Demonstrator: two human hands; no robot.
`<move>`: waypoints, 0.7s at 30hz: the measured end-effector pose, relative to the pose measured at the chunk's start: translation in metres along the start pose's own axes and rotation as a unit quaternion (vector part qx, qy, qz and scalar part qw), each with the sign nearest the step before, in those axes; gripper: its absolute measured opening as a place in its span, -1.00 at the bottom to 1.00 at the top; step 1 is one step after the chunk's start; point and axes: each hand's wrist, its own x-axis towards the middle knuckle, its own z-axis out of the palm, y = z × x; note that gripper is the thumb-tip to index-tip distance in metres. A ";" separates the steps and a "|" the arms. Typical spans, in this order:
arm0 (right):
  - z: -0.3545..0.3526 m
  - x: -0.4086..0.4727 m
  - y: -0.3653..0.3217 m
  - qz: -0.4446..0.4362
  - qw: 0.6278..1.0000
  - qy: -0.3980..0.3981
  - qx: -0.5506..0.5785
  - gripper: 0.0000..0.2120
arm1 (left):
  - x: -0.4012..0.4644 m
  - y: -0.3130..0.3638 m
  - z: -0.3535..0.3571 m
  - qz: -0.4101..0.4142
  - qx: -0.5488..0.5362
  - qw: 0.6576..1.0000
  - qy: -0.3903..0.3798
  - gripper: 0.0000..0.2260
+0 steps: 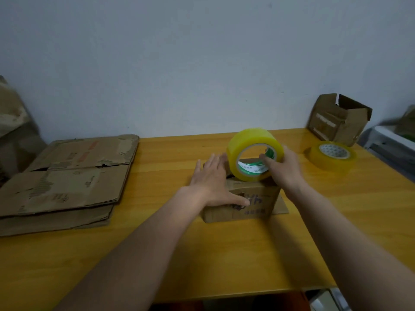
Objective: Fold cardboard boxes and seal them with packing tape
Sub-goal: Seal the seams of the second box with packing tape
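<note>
My left hand (pixel 211 182) lies flat, fingers straight, pressing the small box (pixel 244 203) shut on the bench (pixel 224 254). My right grip (pixel 285 169) curls around the tape roll (pixel 253 153) just above it. Taping seems just begun; flattened cartons (pixel 67 176) wait left. Open bench toward me; wall behind.

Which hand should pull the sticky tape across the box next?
Probably the right hand: its grip already holds the yellow roll of packing tape upright on the small brown cardboard box. The left hand lies flat on the box, steadying it.
</note>
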 end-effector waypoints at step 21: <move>-0.077 0.029 0.024 -0.084 0.905 0.047 -0.415 -0.62 | 0.003 0.002 0.008 -0.031 0.027 0.999 0.011 0.16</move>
